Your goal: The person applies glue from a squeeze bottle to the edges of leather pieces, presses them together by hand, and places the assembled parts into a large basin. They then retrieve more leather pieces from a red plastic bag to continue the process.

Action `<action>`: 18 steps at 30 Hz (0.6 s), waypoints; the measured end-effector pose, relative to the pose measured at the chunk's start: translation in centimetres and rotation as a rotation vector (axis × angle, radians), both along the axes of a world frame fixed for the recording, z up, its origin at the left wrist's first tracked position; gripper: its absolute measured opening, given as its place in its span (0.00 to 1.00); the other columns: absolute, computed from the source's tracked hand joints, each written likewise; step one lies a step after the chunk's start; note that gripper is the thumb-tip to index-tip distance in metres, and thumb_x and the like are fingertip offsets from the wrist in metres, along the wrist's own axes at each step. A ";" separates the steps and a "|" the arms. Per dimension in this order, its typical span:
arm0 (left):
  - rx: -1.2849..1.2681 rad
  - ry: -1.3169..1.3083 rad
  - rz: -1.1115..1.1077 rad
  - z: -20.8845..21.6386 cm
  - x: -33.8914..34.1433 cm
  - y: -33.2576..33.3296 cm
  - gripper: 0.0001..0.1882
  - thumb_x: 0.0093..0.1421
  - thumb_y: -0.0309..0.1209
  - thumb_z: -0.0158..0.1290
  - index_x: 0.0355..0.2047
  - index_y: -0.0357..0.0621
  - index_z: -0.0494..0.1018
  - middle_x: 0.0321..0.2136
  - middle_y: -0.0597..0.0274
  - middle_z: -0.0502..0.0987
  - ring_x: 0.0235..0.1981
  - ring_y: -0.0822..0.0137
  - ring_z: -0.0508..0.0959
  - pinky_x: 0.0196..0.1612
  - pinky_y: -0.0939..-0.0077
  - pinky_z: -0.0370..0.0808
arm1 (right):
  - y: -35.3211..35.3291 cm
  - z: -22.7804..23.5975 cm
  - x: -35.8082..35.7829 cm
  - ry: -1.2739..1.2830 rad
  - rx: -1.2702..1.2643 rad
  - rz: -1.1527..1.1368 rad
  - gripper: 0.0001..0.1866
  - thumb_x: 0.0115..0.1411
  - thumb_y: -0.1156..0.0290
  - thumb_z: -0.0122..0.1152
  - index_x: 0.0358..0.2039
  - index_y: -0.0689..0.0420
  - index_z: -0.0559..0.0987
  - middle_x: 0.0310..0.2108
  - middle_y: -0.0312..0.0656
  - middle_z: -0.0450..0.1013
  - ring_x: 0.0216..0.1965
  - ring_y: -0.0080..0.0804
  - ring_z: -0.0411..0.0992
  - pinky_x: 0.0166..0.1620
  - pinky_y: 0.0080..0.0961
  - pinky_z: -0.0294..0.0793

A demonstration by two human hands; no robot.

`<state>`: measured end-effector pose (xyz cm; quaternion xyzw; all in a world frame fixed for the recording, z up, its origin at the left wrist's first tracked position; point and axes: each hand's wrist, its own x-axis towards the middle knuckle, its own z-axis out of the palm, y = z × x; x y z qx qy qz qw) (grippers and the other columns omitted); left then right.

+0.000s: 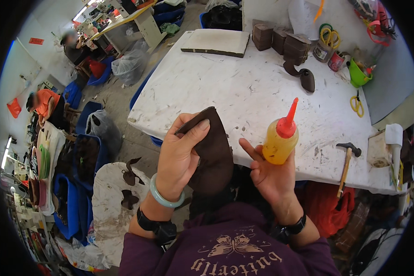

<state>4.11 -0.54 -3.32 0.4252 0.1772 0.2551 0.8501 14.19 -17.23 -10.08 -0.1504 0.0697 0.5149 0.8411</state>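
Observation:
My left hand [181,154] grips a dark brown leather piece [216,161] with a curved outline, thumb on its face and fingers behind. The piece is raised in front of me, just off the table's near edge. Amber liquid fills much of a squeeze bottle [277,146] with a red pointed nozzle. My right hand [276,179] holds this bottle, its base against the palm and its nozzle up. The index finger sticks out to the left while the other fingers are partly hidden.
A white-covered table [202,87] bears a flat slab [216,42], brown stacks [294,48], small leather pieces [307,79], yellow scissors [356,105] and a hammer [345,168]. A green cup [358,73] stands far right. Blue bins [66,211] and two people work at left.

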 end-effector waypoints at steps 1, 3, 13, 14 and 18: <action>-0.023 0.011 0.013 -0.1 0.3 -0.2 0.07 0.58 0.21 0.53 0.27 0.45 0.65 0.36 0.65 0.72 0.33 0.80 0.72 0.35 0.85 0.71 | 0.1 0.3 -0.2 -0.015 0.032 0.015 0.42 0.55 0.29 0.31 0.37 0.61 0.71 0.55 0.59 0.61 0.30 0.40 0.76 0.29 0.26 0.78; -0.050 0.008 0.028 -0.8 0.8 -0.2 0.07 0.58 0.22 0.53 0.27 0.45 0.65 0.36 0.66 0.72 0.32 0.80 0.72 0.34 0.86 0.71 | -0.2 0.7 -0.1 -0.061 0.073 0.029 0.43 0.55 0.29 0.29 0.38 0.61 0.72 0.57 0.58 0.60 0.31 0.42 0.76 0.30 0.28 0.78; -0.057 -0.032 -0.185 -3.2 1.7 -1.5 0.09 0.55 0.24 0.57 0.33 0.45 0.67 0.36 0.68 0.71 0.33 0.80 0.72 0.34 0.89 0.70 | -1.2 3.0 -0.1 -0.112 -0.042 -0.034 0.40 0.59 0.34 0.32 0.41 0.65 0.71 0.47 0.55 0.67 0.51 0.53 0.67 0.43 0.34 0.77; 0.014 0.015 -0.269 -2.4 1.4 -1.5 0.11 0.55 0.23 0.57 0.36 0.44 0.67 0.36 0.68 0.71 0.33 0.79 0.72 0.36 0.88 0.70 | -1.4 2.9 0.1 -0.115 -0.009 -0.057 0.39 0.59 0.36 0.34 0.41 0.65 0.71 0.43 0.52 0.68 0.52 0.53 0.66 0.43 0.35 0.77; 0.241 0.031 -0.362 -4.2 -0.1 0.6 0.22 0.52 0.27 0.61 0.46 0.40 0.65 0.37 0.65 0.72 0.35 0.76 0.72 0.40 0.82 0.70 | -2.3 3.1 0.7 -0.065 0.081 -0.063 0.32 0.61 0.43 0.40 0.42 0.65 0.69 0.38 0.48 0.68 0.54 0.57 0.63 0.44 0.42 0.76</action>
